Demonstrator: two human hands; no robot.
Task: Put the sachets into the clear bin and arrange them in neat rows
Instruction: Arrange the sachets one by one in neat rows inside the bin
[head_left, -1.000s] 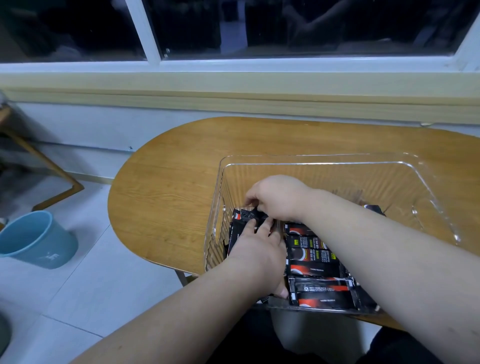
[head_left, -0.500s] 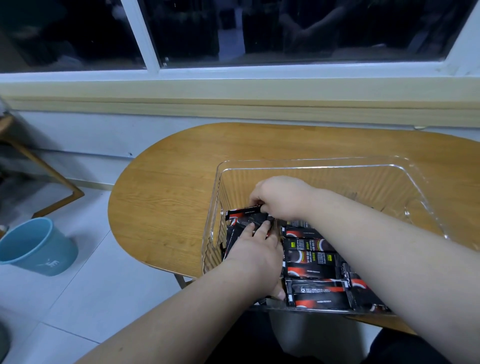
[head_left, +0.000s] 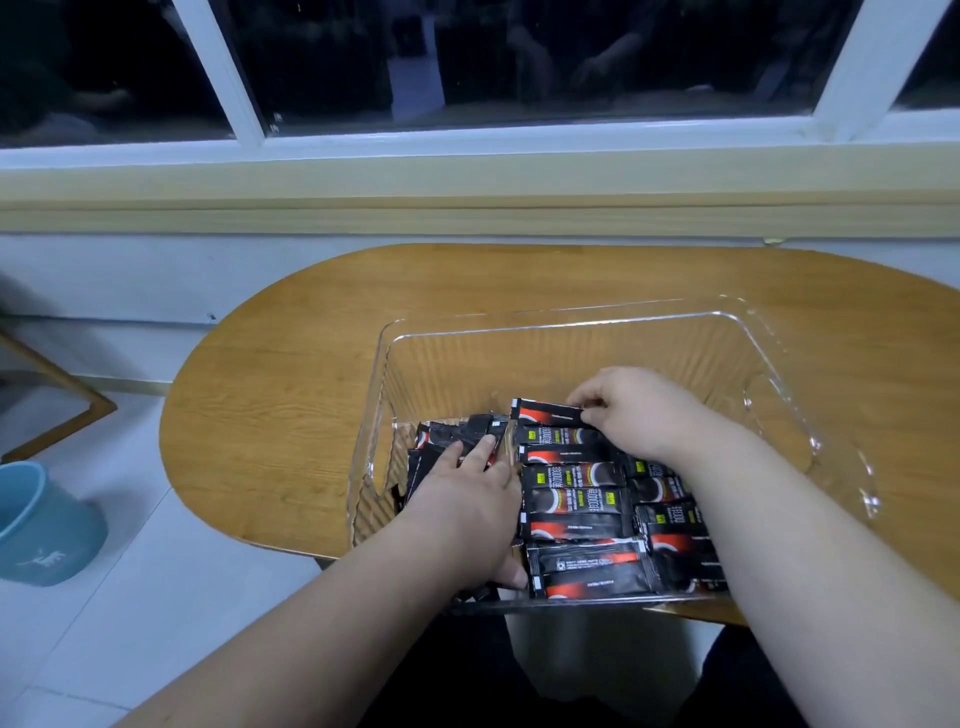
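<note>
1. Now my right hand (head_left: 641, 415) is down inside the clear bin (head_left: 571, 325), thumb and forefinger pinching the right end of the far sachet (head_left: 545, 414).
2. That far sachet lies crosswise, its long axis left to right, stretching leftward away from my fingertips. It sits at the far end of the middle row (head_left: 574, 501), right against the next one. I cannot tell whether it lies flat or is lifted a little.
3. My left hand (head_left: 467, 499) grips nothing. Its fingers are straight and press flat on the loose pile (head_left: 452, 439) at the bin's left side, where the sachets lie skewed rather than parallel.
4. What the next move turns on, I judge, is this: the far sachet's free left end reaches near the pile's far corner, just beyond my left fingertips, while the middle row lies between my two hands. My right hand is the nearer one and has the grip, so it should draw the sachet square, parallel with the row, while my left holds the pile out of its way.
5. A right row (head_left: 670, 512) runs partly under my right forearm, so I cannot judge how tidy it is.
6. All the sachets I can see fill the near half of the bin, which stands on the wooden table (head_left: 291, 395).
</note>
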